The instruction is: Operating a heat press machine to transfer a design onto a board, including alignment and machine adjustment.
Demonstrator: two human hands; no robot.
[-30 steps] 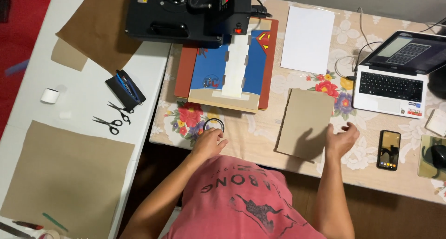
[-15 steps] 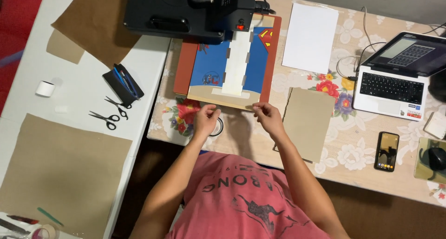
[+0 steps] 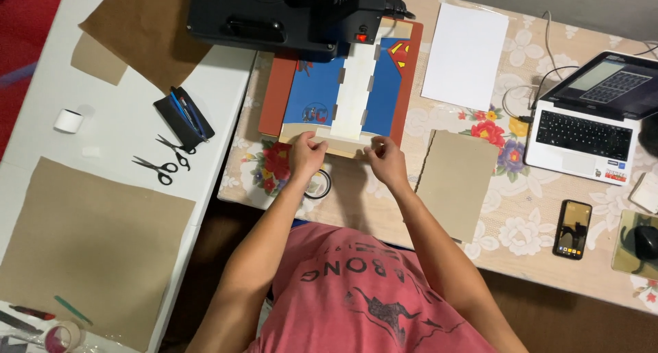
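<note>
My left hand (image 3: 308,154) and my right hand (image 3: 386,160) rest side by side on the near edge of a tan sheet (image 3: 322,136) under a blue printed item (image 3: 315,92). A white paper strip (image 3: 355,92) is taped down the middle of the blue item. All of it lies on the reddish-brown pad (image 3: 279,86) of a black heat press (image 3: 281,10). Both hands have their fingers curled onto the tan edge. A roll of tape (image 3: 319,184) lies just beside my left wrist.
A brown sheet (image 3: 458,181) lies right of my right hand, a white sheet (image 3: 466,55) beyond it. A laptop (image 3: 589,116), phone (image 3: 572,229) and mouse (image 3: 646,242) are at the right. Two scissors (image 3: 164,161), a pencil case (image 3: 184,114) and brown paper (image 3: 89,243) are at the left.
My right hand came in from the brown sheet at the right. My left hand left the tape roll. Both now press on the near edge of the sheet under the press.
</note>
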